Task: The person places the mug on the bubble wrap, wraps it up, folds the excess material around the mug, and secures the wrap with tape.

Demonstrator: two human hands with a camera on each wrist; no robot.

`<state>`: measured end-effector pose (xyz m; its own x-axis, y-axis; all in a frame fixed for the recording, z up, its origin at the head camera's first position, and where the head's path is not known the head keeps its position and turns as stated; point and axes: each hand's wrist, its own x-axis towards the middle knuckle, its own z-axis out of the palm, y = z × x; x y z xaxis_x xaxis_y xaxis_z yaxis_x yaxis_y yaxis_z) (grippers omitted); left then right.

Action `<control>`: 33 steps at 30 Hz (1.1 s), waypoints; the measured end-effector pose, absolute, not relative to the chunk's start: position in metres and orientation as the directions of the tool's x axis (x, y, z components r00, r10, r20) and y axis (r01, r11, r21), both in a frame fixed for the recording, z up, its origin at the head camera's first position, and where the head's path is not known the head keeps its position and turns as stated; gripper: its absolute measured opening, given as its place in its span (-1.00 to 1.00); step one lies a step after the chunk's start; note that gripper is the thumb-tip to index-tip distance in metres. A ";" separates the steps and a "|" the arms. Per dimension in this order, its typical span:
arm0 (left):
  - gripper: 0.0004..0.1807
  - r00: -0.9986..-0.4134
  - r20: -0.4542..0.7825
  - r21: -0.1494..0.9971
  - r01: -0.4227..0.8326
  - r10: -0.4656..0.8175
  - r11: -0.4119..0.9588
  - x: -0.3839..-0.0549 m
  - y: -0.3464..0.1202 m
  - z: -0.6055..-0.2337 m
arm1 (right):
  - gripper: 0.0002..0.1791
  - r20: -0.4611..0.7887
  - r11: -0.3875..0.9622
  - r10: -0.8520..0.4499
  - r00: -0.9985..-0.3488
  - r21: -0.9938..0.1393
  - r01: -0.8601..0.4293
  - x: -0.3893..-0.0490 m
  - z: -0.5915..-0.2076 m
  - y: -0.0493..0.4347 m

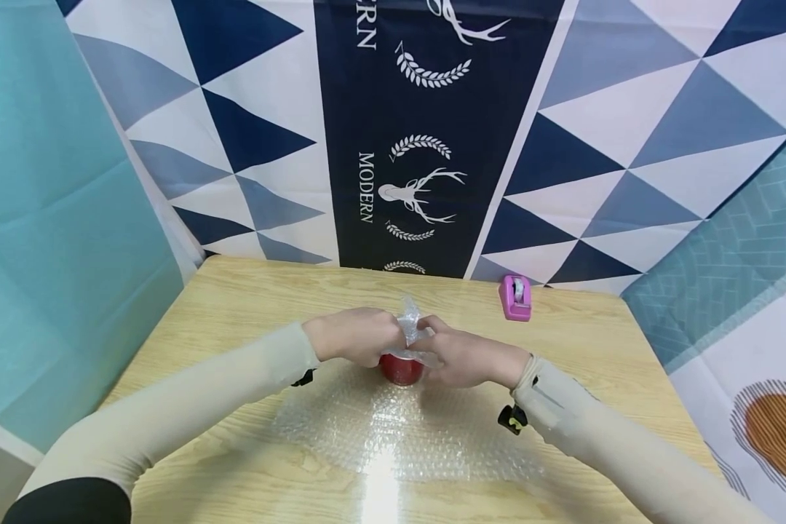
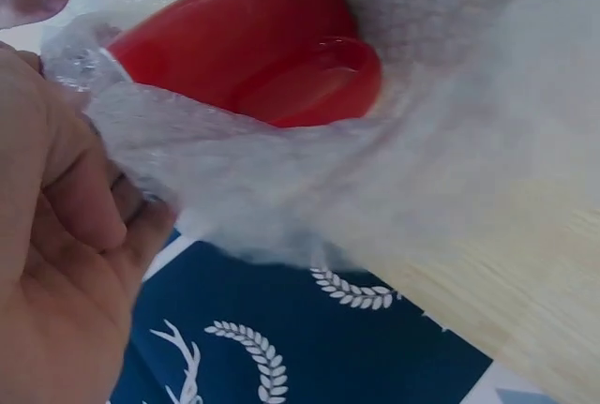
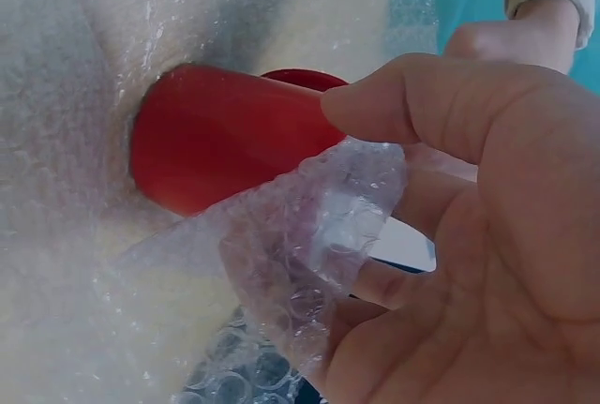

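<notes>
Where the scene lies nearest, two cream fabric sleeves [image 1: 223, 393], the left one black above the elbow, reaching in over a light wood-grain surface [image 1: 249, 291]. Next, one clear plastic bubble-wrap sheet [image 1: 458, 444], spread flat at its near part under a bright reflection, its far part gathered up in folds. On this sheet, one glossy red mug [image 1: 401, 371] with a looped handle: placed at the middle of the surface, between the hands, rim end on the far side and partly covered by a fold; whether upright or lying, cannot be told.

Left hand [image 1: 360, 335]: grip narrow, bent fingers pinching the sheet beside the mug's rim. Right hand [image 1: 471, 356]: grip narrow, fingers curled behind a flap of the sheet, thumb against the mug at its rim end.

Farther, to the right, near the surface's far edge: one pink plastic tape dispenser [image 1: 516, 307], fitted with a roll. Farthest: one navy, white and grey-blue triangle-patterned cloth [image 1: 262, 73], with a dark central panel [image 1: 347, 109] bearing white stags, sprigs and "MODERN" lettering.
</notes>
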<state>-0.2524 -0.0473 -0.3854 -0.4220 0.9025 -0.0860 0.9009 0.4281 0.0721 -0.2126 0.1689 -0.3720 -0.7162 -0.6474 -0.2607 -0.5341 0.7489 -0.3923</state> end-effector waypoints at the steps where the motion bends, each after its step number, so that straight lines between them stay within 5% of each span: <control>1: -0.73 -0.430 -0.096 0.080 0.896 0.898 0.438 -0.252 -0.047 -0.385 | -0.44 -0.263 0.750 -0.646 -0.716 -0.394 -0.532 -0.212 -0.371 0.169; 12: -0.74 -0.430 -0.136 0.003 0.901 0.893 0.434 -0.250 -0.038 -0.389 | -0.50 -0.081 0.740 -0.627 -0.775 -0.374 -0.559 -0.196 -0.357 0.213; 18: -0.74 -0.427 -0.144 0.006 0.902 0.893 0.432 -0.251 -0.037 -0.389 | -0.67 0.097 0.697 -0.667 -0.738 -0.269 -0.665 -0.169 -0.356 0.247; 33: -0.72 -0.411 -0.136 0.014 0.909 0.901 0.417 -0.252 -0.038 -0.390 | -0.17 0.218 0.721 -0.654 -0.725 -0.113 -0.684 -0.133 -0.387 0.296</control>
<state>-0.2521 -0.0381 -0.3902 -0.4113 0.9013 -0.1359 0.9089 0.4168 0.0137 -0.1334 0.2961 -0.3865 -0.7246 -0.6537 0.2183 -0.6841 0.7206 -0.1129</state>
